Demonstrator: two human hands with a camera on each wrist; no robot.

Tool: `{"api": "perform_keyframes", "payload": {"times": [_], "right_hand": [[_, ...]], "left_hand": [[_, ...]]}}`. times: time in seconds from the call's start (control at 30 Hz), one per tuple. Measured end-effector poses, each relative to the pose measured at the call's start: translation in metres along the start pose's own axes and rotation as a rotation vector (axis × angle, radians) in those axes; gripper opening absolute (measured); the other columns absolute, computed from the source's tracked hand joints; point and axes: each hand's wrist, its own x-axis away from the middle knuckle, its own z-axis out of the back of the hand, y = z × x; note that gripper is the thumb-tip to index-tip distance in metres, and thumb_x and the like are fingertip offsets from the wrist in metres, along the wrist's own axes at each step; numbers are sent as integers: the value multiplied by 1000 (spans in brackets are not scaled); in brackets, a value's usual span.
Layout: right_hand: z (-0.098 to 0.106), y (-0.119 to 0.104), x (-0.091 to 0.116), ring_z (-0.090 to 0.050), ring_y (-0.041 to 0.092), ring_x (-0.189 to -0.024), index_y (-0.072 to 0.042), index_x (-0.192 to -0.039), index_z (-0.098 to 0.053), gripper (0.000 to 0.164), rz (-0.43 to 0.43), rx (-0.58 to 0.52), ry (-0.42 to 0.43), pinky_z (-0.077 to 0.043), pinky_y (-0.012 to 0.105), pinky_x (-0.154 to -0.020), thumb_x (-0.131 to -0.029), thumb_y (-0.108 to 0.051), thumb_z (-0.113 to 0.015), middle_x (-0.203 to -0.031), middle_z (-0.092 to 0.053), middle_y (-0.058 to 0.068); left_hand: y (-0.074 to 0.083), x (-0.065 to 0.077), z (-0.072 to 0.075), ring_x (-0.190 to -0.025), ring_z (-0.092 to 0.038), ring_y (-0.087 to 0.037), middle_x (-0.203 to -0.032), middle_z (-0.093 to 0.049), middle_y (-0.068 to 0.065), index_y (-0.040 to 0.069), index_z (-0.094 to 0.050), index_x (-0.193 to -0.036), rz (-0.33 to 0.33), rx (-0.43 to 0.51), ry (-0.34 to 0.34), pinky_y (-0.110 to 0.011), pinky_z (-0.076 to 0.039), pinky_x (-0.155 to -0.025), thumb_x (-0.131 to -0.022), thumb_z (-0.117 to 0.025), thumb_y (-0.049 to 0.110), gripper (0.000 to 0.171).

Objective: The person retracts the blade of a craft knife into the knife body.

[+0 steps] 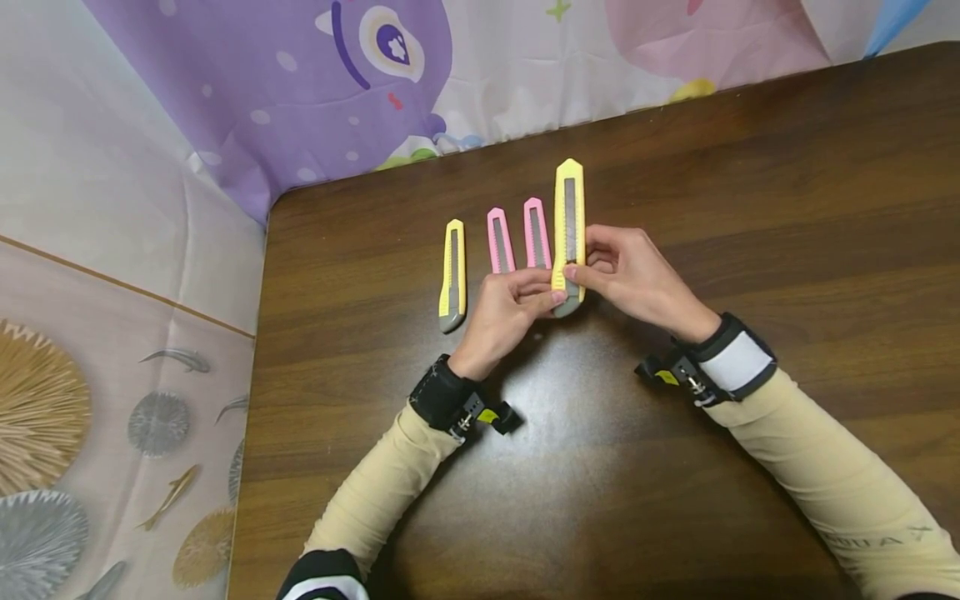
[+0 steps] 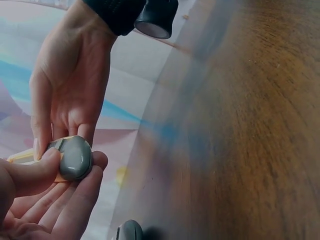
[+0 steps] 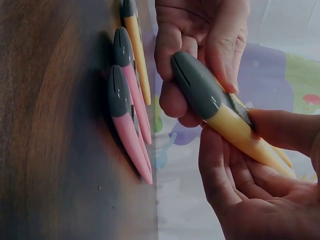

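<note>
A yellow utility knife [image 1: 569,208] with a grey end is held upright above the table by both hands. My left hand [image 1: 504,312] pinches its lower grey end between thumb and fingers. On the other side my right hand [image 1: 637,271] grips the body, thumb on the slider area. The right wrist view shows the grey end [image 3: 195,82] between the left fingers, with the right hand [image 3: 260,185] around the yellow body. Behind the left hand lie two pink utility knives, one [image 1: 498,237] left of the other [image 1: 536,229]. Further left rests another yellow utility knife [image 1: 453,275].
The dark wooden table [image 1: 540,500] ends at a patterned curtain [image 1: 510,75] along the back. Another printed cloth [image 1: 150,292] hangs beyond the left edge. Each wrist wears a black strap, the left one [image 1: 442,396] and the right one [image 1: 731,358].
</note>
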Motion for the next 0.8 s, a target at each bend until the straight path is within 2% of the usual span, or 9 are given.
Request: {"api": "perform_keyframes", "payload": {"times": [0.37,0.8], "right_hand": [[-1,1,-1,-65,9,-78,0,-123,-61,32,-8,23,20,-53,15,-65,-93,-8,-66,-104,-70,18],[-1,-1,1,-64,2,-78,3,-125,-58,36,4,-16,43,-56,13,-69,-93,-11,-67,-106,-68,20]], "left_hand": [[1,-1,1,-94,-74,-19,-108,-74,-21,-1,-67,-118,10,-15,-15,-27,-62,-81,-91,-68,6,28],[1,0,2,-94,-74,-19,-108,-73,-21,-2,-66,-119,10,-5,-36,-28,-62,-81,-92,-67,7,28]]}}
